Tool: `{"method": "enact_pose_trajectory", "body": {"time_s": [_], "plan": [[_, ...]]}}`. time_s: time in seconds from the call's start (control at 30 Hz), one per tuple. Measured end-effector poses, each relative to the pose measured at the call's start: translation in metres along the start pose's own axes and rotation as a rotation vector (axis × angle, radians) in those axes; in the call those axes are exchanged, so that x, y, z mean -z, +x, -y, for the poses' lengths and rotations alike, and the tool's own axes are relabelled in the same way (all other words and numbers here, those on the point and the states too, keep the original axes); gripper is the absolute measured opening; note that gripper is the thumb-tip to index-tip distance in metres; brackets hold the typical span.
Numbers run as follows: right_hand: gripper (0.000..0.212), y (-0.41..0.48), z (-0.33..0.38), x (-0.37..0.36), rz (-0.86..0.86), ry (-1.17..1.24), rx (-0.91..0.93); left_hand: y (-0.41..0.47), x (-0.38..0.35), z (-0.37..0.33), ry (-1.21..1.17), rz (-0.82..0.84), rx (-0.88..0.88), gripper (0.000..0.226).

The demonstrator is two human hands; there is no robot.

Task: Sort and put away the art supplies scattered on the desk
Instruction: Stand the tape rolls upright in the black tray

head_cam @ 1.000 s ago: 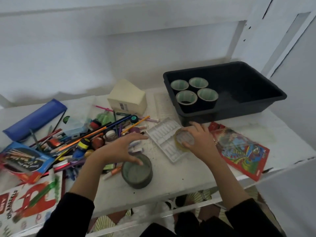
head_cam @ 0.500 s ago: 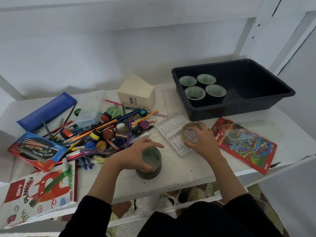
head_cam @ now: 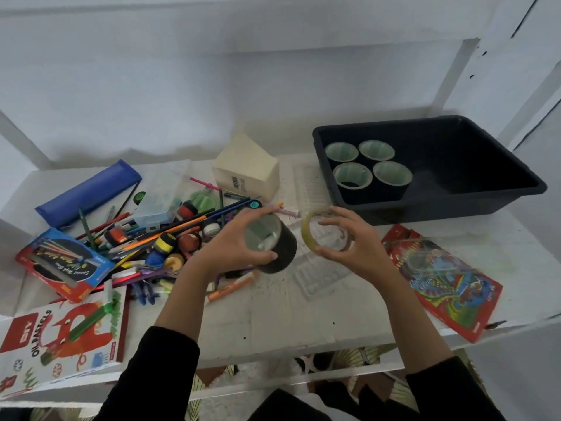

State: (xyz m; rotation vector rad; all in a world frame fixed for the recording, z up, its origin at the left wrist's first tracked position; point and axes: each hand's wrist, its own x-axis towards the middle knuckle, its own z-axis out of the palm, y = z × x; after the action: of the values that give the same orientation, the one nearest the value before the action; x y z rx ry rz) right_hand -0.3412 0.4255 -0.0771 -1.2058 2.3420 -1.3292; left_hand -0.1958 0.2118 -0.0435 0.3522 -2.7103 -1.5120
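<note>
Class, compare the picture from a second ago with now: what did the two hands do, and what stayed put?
The left hand gripped the dark cup and lifted it off the desk, tilting it. The right hand raised the tape roll off the white palette. The four cups in the black bin and the pencil pile stayed put.

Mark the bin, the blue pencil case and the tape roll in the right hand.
bin (head_cam: pixel 440 209): head view, front wall.
pencil case (head_cam: pixel 89 189): head view, middle of its body.
tape roll (head_cam: pixel 306 233): head view, left edge of the ring.
</note>
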Motion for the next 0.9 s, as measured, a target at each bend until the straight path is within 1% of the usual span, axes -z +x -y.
{"method": "enact_pose_trajectory", "body": {"time_s": [0.1,0.17,0.3,0.37,0.5,0.57,0.6,0.7,0.73,0.8,0.9], "plan": [[0.048,0.011,0.005,0.022,-0.044,0.121,0.028,0.028,-0.003,-0.013,0.070,-0.137,-0.003,0.080],[0.049,0.022,-0.001,0.048,-0.123,0.181,0.035,0.054,-0.009,-0.026,0.085,-0.169,-0.036,0.083],[0.047,0.038,-0.024,0.095,-0.263,0.188,0.024,0.102,-0.024,-0.047,0.084,-0.241,-0.131,0.085],[0.050,0.049,-0.045,0.126,-0.279,0.135,-0.027,0.137,-0.037,-0.065,0.094,-0.261,-0.172,0.085],[0.053,0.076,-0.094,0.181,-0.237,-0.063,-0.208,0.214,-0.067,-0.100,0.096,-0.278,-0.239,0.086],[0.050,0.093,-0.123,0.205,-0.180,-0.177,-0.283,0.256,-0.086,-0.118,0.091,-0.265,-0.265,0.085],[0.049,0.101,-0.139,0.216,-0.124,-0.249,-0.320,0.277,-0.098,-0.126,0.090,-0.255,-0.273,0.085],[0.053,0.119,-0.170,0.231,0.178,-0.499,-0.369,0.329,-0.125,-0.142,0.092,-0.261,-0.297,0.085],[0.054,0.123,-0.176,0.230,0.279,-0.543,-0.383,0.343,-0.134,-0.145,0.094,-0.247,-0.297,0.085],[0.054,0.130,-0.183,0.226,0.406,-0.553,-0.385,0.370,-0.154,-0.145,0.132,-0.195,-0.279,0.086],[0.051,0.136,-0.193,0.214,0.456,-0.545,-0.341,0.397,-0.176,-0.135,0.200,-0.074,-0.207,0.089]]}}
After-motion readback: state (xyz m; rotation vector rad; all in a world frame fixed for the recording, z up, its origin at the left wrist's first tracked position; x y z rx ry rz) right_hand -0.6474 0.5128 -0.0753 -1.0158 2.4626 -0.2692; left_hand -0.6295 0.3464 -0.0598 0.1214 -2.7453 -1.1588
